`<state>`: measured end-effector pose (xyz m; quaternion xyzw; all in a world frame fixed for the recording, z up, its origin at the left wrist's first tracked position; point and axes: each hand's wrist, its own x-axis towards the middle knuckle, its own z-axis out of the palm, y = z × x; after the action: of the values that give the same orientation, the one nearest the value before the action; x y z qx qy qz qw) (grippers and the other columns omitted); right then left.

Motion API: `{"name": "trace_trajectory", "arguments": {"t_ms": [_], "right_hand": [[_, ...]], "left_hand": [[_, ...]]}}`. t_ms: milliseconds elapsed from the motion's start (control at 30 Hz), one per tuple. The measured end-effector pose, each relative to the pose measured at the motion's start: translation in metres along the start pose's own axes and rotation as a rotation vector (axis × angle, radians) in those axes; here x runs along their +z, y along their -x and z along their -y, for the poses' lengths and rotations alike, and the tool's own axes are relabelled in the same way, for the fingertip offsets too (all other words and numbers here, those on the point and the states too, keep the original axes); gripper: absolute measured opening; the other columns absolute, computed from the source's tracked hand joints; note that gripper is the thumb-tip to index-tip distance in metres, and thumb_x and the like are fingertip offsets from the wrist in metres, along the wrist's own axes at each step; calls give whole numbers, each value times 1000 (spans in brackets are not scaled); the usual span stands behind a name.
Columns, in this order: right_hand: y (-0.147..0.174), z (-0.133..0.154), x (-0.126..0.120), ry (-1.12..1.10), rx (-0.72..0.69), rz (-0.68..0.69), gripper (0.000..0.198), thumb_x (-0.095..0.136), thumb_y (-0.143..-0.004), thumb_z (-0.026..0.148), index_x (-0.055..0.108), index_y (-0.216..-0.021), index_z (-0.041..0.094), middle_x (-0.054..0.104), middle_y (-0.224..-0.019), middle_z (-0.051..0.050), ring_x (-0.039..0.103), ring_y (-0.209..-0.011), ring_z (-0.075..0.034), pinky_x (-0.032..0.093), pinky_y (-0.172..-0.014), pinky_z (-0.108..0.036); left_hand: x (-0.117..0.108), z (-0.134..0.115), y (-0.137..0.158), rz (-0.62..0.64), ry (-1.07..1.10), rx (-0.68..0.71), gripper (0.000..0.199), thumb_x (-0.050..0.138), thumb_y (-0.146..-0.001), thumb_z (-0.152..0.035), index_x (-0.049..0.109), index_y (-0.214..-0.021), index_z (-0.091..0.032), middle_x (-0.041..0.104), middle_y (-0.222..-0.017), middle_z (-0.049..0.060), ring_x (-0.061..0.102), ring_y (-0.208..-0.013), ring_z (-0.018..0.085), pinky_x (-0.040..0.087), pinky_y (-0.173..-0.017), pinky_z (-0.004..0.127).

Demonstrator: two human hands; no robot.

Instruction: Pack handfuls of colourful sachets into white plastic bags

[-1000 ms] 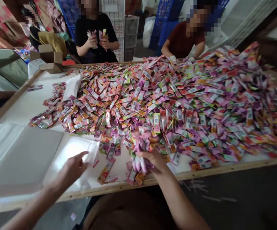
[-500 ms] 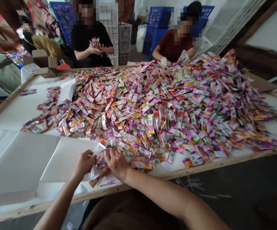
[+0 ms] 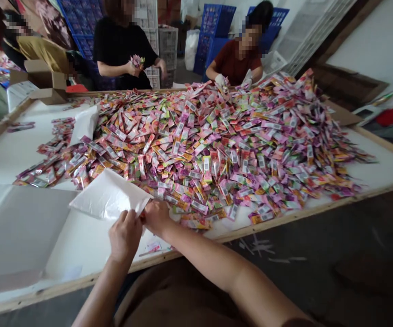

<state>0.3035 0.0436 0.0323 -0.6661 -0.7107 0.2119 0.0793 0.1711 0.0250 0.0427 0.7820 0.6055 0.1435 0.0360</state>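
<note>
A white plastic bag (image 3: 106,196) is lifted off the table, its mouth toward me. My left hand (image 3: 125,234) pinches the near edge of this bag with closed fingers. Right beside it, my right hand (image 3: 157,217) is closed at the bag's mouth around small stick packets. Only a sliver of orange and red from them shows between my hands; the rest is hidden. A wide heap of pink, purple and orange stick packets (image 3: 196,154) spreads just beyond my hands.
A stack of flat plastic bags (image 3: 16,231) lies at left on the white table (image 3: 387,159), which has a wooden rim. Another white bag (image 3: 85,123) rests against the heap. An open cardboard box (image 3: 48,84) stands at far left. Co-workers handle packets across the table.
The bag has risen from the stack and swung up over the table. My right hand has gathered up the packets beneath it, and my left hand has moved right, close beside it.
</note>
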Motion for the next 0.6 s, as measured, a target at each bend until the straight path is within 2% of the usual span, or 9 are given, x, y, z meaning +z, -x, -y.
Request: {"name": "trace_trajectory", "arguments": {"t_ms": [100,167,233,300,333,400,467,533,600], "right_hand": [[-2,1,-5,-93,51,11,13,62,-81,21,72,-78,12,75,-85,-17,71,-89,-30,52,-73,-35],[1,3,-15,-138,87,-27,16,60,-84,23,72,-81,14,76,-81,-13,72,-80,-26,50,-63,-29],[6,8,-28,-322,155,-164,18,59,-86,30,71,-94,18,76,-84,-7,71,-76,-21,47,-57,-25],[11,13,-42,-604,224,-351,25,63,-83,35,69,-103,20,76,-88,-4,70,-77,-20,46,-57,-23],[12,14,-49,-734,242,-434,29,66,-79,35,69,-104,21,76,-89,-3,70,-78,-20,47,-58,-24],[11,15,-63,-877,242,-533,36,73,-70,33,70,-103,21,76,-91,-4,70,-81,-23,50,-63,-27],[8,12,-76,-945,218,-572,46,79,-59,30,70,-103,20,76,-92,-4,71,-84,-26,52,-67,-30],[5,7,-86,-1065,195,-569,55,83,-50,28,71,-103,19,77,-93,-5,70,-88,-28,54,-72,-33],[4,3,-92,-1267,169,-535,58,85,-49,30,71,-103,17,77,-97,-6,70,-94,-29,56,-76,-36]], "left_hand": [[2,-10,-18,-29,69,221,25,48,-89,-17,58,-67,-22,59,-74,6,57,-71,20,38,-66,32],[-3,-19,-25,-108,104,327,21,50,-90,-18,64,-74,-23,61,-78,7,58,-77,21,42,-76,34],[-11,-26,-29,-363,174,313,9,58,-87,-22,66,-91,-22,62,-88,10,58,-87,24,44,-85,39],[-21,-31,-34,-638,340,188,30,68,-82,-27,60,-110,-19,60,-101,13,58,-95,26,47,-88,41],[-26,-32,-38,-689,455,128,40,71,-80,-29,57,-116,-19,59,-105,13,58,-96,26,49,-85,40],[-34,-30,-48,-572,654,105,39,69,-81,-33,56,-117,-22,61,-105,10,60,-91,24,51,-78,36],[-38,-26,-55,-420,745,210,22,61,-87,-29,62,-108,-25,65,-100,7,63,-88,23,51,-77,34],[-34,-22,-54,-396,762,308,17,56,-87,-22,68,-99,-28,69,-95,6,65,-91,24,51,-82,34],[-24,-21,-45,-412,787,293,21,56,-84,-17,70,-94,-30,70,-92,5,66,-92,24,50,-85,35]]}}
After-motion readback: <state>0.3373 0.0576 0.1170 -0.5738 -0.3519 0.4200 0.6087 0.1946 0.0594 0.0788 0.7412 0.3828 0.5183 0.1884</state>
